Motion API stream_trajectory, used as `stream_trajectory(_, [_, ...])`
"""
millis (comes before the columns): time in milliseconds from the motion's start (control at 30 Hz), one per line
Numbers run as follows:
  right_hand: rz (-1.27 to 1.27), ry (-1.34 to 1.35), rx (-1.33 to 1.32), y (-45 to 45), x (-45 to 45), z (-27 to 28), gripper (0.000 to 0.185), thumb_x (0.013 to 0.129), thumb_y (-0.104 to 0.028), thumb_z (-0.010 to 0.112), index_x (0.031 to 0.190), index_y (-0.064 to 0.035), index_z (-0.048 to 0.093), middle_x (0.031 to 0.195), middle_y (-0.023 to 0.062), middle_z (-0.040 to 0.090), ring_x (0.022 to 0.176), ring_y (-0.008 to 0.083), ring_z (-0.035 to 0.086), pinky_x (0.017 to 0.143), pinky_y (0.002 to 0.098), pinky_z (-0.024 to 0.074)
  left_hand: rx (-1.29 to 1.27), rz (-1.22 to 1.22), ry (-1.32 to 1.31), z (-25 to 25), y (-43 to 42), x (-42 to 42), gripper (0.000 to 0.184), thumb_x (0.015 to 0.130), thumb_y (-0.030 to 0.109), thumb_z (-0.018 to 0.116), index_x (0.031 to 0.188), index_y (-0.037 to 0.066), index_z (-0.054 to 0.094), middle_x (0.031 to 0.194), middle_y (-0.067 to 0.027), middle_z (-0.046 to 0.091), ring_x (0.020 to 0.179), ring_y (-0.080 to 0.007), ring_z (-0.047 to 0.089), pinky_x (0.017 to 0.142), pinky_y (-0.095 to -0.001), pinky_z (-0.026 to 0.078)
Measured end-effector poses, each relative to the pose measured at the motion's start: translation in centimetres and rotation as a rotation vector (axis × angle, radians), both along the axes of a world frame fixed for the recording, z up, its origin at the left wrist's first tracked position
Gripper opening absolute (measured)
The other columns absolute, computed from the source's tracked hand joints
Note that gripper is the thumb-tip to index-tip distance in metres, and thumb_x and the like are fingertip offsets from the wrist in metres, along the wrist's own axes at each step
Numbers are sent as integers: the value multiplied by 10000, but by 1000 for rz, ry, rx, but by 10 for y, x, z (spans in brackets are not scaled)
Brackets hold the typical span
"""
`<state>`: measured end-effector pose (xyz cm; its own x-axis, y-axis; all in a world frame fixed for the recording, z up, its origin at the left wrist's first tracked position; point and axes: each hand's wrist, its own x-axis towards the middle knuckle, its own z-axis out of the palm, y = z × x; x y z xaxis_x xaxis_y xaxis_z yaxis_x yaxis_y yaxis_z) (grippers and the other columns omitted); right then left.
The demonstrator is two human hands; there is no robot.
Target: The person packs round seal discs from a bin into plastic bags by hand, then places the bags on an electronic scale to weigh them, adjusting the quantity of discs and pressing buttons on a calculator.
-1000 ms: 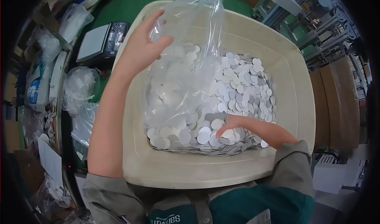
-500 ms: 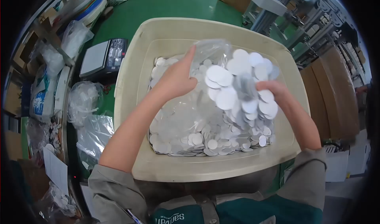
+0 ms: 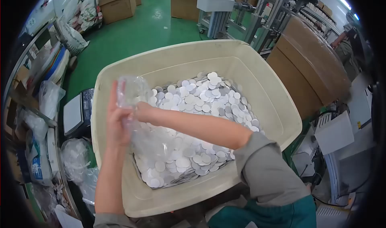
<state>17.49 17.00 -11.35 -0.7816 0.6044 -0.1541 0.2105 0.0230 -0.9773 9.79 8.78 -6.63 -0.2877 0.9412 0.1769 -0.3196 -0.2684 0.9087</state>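
Observation:
A clear plastic bag (image 3: 149,141) hangs over the left part of a large cream tub (image 3: 277,125), its upper edge around the fingers of my left hand (image 3: 119,123). That hand grips the bag with a finger or two pointing up, slightly blurred. My right hand (image 3: 146,112) reaches across to the bag's upper part, close beside the left. It looks closed, but its fingertips and anything in them are hidden. Below both hands, many white round discs (image 3: 217,93) cover the bottom of the tub.
A digital scale (image 3: 74,114) and crumpled plastic bags (image 3: 75,157) lie left of the tub, beside a cluttered shelf. A large cardboard box (image 3: 307,65) stands at the right, near metal machinery (image 3: 261,16). Another person (image 3: 345,47) is at the far right.
My right hand has swung left from the tub's right side to the bag; the discs it held are out of sight. My left hand has moved left, and the view has shifted.

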Motion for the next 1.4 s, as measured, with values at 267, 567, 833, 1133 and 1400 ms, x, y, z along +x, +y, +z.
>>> stream_trajectory(267, [-649, -673, 453, 219, 237, -126, 399, 809, -375, 465, 886, -16, 619, 692, 121, 623, 608, 230, 602, 592, 344, 473, 110, 168, -177, 11, 1, -41, 708, 648, -43, 360, 1337, 50, 230, 1385, -50, 258, 546, -31, 410, 504, -111, 359])
stream_trajectory(567, [-934, -983, 441, 173, 340, -239, 786, 728, -625, 441, 1019, 100, 524, 1044, 272, 533, 1029, 375, 494, 901, 405, 361, 6, 263, 27, 4, 8, -32, 753, 602, 25, 391, 1337, 20, 225, 1363, -128, 284, 479, -52, 364, 472, -141, 334])
stream_trajectory(833, [-1228, -523, -276, 200, 344, -237, 872, 667, -667, 522, 1224, -5, 418, 1169, 158, 497, 1071, 241, 479, 906, 349, 359, -27, 266, 47, 4, 10, -27, 752, 599, 25, 406, 1331, 21, 233, 1349, -121, 308, 490, -25, 402, 464, -109, 353])
stream_trajectory(1133, [-830, 159, -492, 197, 276, -203, 651, 672, -428, 693, 1138, -19, 495, 1134, 102, 530, 969, 218, 548, 809, 312, 451, -54, 241, 63, 4, 10, -27, 758, 595, 21, 410, 1332, 21, 233, 1353, -136, 301, 470, -28, 403, 447, -117, 348])
stream_trajectory(1400, [-1176, 404, -701, 282, 237, -270, 399, 755, -308, 633, 1076, -94, 534, 1049, 70, 572, 948, 243, 550, 841, 421, 430, -91, 257, 104, 4, 10, -21, 747, 578, 24, 405, 1317, 37, 292, 1329, -151, 335, 489, -37, 407, 482, -132, 364])
